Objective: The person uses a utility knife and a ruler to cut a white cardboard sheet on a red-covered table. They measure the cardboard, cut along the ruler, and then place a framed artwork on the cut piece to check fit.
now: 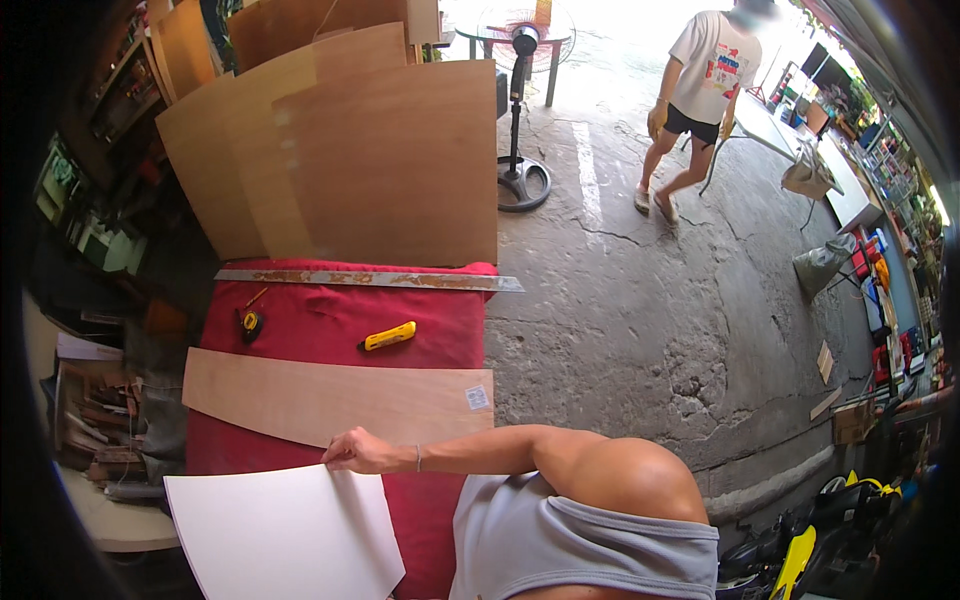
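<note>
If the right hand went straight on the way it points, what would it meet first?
Most likely the white sheet, whose edge the right hand is pinching: pointing left, it would run along that edge, with the red cloth seemingly below. How high above, I can't tell.

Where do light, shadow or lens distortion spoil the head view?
In the head view, daylight washes out the concrete floor behind the pedestal fan; the left-hand shelves sink into shadow; edges bow on the plywood panel, likely lens distortion; soft shading marks the white sheet below the right hand.
</note>
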{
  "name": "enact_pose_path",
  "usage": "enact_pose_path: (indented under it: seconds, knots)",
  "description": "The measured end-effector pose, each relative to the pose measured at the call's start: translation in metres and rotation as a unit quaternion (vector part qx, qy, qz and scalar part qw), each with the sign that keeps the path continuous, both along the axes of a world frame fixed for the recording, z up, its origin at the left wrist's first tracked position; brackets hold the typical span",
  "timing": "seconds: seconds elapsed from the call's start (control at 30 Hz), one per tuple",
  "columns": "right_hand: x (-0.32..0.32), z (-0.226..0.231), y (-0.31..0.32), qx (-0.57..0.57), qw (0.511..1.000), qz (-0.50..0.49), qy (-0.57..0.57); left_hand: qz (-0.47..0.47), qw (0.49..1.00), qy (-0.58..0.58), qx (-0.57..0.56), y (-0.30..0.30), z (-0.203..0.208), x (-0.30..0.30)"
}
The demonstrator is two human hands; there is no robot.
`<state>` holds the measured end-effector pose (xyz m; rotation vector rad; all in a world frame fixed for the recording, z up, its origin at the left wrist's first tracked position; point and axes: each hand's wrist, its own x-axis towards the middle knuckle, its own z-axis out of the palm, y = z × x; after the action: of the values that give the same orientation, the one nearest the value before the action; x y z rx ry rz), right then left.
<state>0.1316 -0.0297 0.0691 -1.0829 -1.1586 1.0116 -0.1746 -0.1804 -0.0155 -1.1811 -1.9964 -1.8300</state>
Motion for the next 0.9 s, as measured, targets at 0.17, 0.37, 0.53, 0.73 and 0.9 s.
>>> enact_pose_path:
  seconds: [0.17, 0.37, 0.53, 0.73, 0.9]
  knots:
    - [0.006, 0.008, -0.002, 0.003, 0.999, -0.021, -0.025, -0.027, 0.999, 0.031, -0.012, 0.000, -0.004, -0.023]
    - [0.018, 0.026, -0.011, 0.032, 0.998, -0.058, -0.012, -0.069, 0.995, 0.065, -0.022, 0.010, 0.007, -0.036]
    - [0.028, 0.045, -0.016, 0.051, 0.994, -0.091, -0.022, -0.117, 0.992, -0.002, -0.048, 0.022, 0.083, 0.003]
    - [0.048, 0.093, -0.015, 0.123, 0.979, -0.156, -0.034, -0.185, 0.971, -0.132, -0.072, 0.058, 0.177, 0.039]
    - [0.084, 0.124, -0.043, 0.141, 0.961, -0.223, -0.081, -0.250, 0.951, -0.149, -0.104, 0.064, 0.191, 0.046]
